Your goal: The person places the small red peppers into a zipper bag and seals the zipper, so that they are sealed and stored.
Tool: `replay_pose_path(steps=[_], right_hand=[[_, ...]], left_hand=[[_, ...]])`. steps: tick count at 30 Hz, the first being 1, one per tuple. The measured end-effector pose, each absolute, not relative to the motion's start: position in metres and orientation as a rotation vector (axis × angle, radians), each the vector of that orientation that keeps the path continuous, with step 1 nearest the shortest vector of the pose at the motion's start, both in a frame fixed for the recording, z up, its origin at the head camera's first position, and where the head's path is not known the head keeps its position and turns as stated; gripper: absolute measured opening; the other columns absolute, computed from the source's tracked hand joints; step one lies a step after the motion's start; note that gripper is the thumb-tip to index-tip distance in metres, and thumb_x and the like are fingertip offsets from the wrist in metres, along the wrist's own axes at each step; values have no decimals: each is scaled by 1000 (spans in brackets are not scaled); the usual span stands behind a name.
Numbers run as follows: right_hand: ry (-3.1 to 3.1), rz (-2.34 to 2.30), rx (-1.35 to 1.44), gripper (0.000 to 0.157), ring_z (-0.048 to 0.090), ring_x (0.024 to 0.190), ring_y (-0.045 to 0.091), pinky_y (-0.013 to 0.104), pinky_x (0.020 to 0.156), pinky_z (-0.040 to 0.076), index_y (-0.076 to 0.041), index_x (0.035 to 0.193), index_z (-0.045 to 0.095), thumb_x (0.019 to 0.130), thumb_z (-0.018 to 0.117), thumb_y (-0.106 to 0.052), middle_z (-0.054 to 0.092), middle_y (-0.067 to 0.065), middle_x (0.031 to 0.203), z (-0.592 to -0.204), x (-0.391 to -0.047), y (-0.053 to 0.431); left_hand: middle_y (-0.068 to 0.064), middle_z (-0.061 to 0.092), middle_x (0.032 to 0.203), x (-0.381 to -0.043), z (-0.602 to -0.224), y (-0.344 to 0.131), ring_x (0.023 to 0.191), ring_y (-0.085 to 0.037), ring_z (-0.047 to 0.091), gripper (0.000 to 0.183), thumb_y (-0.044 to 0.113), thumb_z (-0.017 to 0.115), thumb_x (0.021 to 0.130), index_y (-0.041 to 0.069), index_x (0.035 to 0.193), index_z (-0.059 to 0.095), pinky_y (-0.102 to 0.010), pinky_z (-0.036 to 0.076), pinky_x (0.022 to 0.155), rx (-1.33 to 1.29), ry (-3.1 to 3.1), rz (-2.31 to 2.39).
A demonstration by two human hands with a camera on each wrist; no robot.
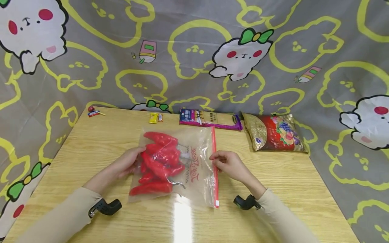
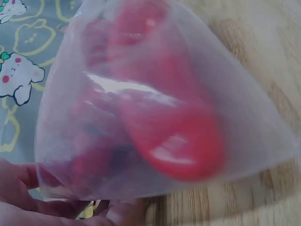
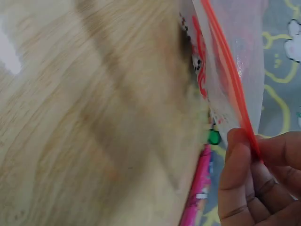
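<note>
A clear zip bag (image 1: 199, 192) with a red slider strip (image 1: 215, 184) along its right side is held between both hands over the table. Several red chili peppers (image 1: 162, 157) with dark stems lie in its left part, seen through the plastic. My left hand (image 1: 129, 162) grips the bag's left edge, some of its fingers hidden behind. In the left wrist view, the left fingers (image 2: 28, 181) bend about a corner of the bag. My right hand (image 1: 229, 164) pinches the red strip between thumb and fingers, as the right wrist view shows. The white slider (image 1: 217, 203) sits at the strip's near end.
Along the table's back edge lie a lollipop (image 1: 92, 109) with a small blue packet (image 1: 93, 113), small yellow candy packets (image 1: 154, 118), a purple noodle pack (image 1: 209, 118) and a large gold-and-red bag (image 1: 275, 132). A patterned grey cloth (image 1: 194, 91) hangs behind the table (image 1: 100, 135).
</note>
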State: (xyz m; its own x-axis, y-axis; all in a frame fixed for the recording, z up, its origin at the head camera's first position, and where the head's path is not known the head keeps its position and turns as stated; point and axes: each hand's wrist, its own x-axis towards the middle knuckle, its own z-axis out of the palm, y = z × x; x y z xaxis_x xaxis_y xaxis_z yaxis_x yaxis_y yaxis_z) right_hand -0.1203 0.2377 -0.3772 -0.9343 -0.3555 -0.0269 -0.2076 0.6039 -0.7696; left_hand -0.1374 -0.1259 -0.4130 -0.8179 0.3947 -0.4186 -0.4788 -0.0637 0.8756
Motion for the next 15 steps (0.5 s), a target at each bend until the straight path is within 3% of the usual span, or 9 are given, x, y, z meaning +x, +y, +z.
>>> replay_pose_path(steps=[7,15], right_hand=[[2767,-923,-593,15,50,53,9,24,48,43,-5,96,65,84,57,-3,56,-1,67,-389,-129,232],[2828,-815,-584,13,47,57,9,24,51,41,-7,96,66,83,61,-4,55,-1,67,-394,-140,228]], left_hand=[[5,54,64,-143,-418,-126,48,-5,46,32,30,36,98,6,102,56,-21,40,44,-49,1855,1898],[-2,60,99,-152,-418,-123,83,-5,57,45,36,36,98,-1,117,54,-23,49,70,-56,2023,1818]])
